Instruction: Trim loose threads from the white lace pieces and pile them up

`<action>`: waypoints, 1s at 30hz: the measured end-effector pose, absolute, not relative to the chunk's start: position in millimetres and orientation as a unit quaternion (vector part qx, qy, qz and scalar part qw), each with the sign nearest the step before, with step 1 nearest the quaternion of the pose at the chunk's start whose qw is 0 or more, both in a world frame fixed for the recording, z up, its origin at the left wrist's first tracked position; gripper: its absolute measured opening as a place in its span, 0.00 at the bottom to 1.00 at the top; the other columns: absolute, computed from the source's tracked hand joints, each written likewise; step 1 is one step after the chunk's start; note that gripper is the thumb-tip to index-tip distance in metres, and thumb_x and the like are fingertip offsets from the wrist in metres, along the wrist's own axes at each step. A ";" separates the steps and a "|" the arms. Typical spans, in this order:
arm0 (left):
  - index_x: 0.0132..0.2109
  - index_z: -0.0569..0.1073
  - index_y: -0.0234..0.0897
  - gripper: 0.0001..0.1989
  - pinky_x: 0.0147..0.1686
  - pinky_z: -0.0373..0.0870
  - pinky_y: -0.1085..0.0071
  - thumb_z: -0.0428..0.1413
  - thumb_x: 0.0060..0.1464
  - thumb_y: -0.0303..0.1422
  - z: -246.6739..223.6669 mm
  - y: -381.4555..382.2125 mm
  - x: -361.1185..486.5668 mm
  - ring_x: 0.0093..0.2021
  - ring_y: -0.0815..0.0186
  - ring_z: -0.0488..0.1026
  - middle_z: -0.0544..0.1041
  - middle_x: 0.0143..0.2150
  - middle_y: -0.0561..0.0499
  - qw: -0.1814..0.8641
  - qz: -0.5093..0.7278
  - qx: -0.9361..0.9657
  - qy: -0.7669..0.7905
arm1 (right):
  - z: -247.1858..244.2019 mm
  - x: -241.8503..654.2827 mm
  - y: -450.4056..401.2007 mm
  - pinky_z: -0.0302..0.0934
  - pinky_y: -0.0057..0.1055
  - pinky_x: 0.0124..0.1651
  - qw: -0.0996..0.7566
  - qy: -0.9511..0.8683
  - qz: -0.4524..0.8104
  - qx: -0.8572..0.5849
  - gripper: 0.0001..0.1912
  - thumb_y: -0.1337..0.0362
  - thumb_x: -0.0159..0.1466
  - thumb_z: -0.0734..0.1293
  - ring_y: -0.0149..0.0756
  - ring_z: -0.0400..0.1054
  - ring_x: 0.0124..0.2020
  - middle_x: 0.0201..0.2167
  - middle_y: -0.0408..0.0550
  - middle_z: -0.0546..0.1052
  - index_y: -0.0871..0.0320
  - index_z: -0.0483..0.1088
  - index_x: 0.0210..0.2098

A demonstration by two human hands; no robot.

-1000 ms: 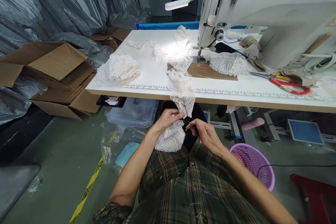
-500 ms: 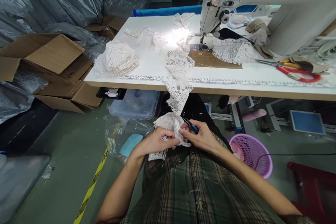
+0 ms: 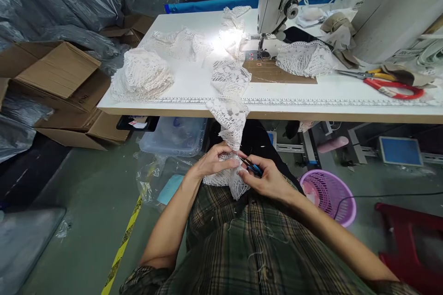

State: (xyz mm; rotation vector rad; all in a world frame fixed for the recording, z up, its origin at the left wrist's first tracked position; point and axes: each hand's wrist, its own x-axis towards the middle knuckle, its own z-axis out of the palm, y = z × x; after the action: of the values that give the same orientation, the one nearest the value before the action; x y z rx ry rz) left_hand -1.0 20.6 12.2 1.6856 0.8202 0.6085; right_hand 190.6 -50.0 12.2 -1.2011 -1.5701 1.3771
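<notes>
A strip of white lace (image 3: pixel 230 117) hangs over the table's front edge down to my lap. My left hand (image 3: pixel 218 160) pinches the lace just below the edge, thumb and fingers closed on it. Close beside it, my right hand (image 3: pixel 265 176) is closed around small blue-handled thread snips (image 3: pixel 255 169), their dark blades pointing up and left at the lace near my left fingers. The right thumb and fingertip also touch the lace. Whether the blades have lace or thread between them is too small to tell.
On the white table (image 3: pixel 194 90) stand a sewing machine (image 3: pixel 273 4), a lace pile (image 3: pixel 141 76), more lace (image 3: pixel 304 59) and red-handled scissors (image 3: pixel 392 87). Below are a clear plastic bin (image 3: pixel 173 136) and a purple basket (image 3: pixel 327 198). Cardboard boxes (image 3: pixel 58 73) sit at the left.
My left hand has moved up the lace, closer to the snips' blades. The right hand stays nearly in place with the snips. The view has shifted slightly.
</notes>
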 end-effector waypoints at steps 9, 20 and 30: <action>0.37 0.80 0.32 0.11 0.38 0.71 0.71 0.61 0.53 0.37 13.6 -2.5 -6.1 0.37 0.63 0.76 0.81 0.36 0.45 0.573 0.291 0.642 0.418 | 3.0 204.3 -23.8 0.49 0.28 0.29 0.292 -0.704 0.444 -0.470 0.21 0.56 0.72 0.51 0.30 0.56 0.25 0.23 0.41 0.64 0.58 0.66 0.30; 0.36 0.82 0.33 0.10 0.38 0.70 0.71 0.62 0.54 0.36 15.4 -3.1 -11.0 0.37 0.63 0.76 0.82 0.36 0.45 0.591 0.306 0.614 0.424 | 3.3 193.1 -10.0 0.48 0.27 0.28 0.288 -0.728 0.389 -0.485 0.21 0.54 0.71 0.54 0.29 0.58 0.21 0.20 0.40 0.66 0.58 0.68 0.30; 0.26 0.74 0.31 0.15 0.24 0.54 0.76 0.63 0.50 0.39 22.3 -0.6 -10.8 0.24 0.74 0.58 0.65 0.22 0.55 0.649 0.246 0.586 0.418 | 9.7 193.6 -13.1 0.46 0.29 0.29 0.222 -0.830 0.287 -0.423 0.21 0.56 0.72 0.53 0.30 0.59 0.24 0.24 0.44 0.71 0.59 0.69 0.31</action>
State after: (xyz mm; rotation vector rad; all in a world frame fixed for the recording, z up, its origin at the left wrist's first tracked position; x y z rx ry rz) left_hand -10.8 -0.6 22.3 1.3321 0.9493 0.5591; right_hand 193.6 -13.1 9.7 -1.1694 -2.2930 0.7934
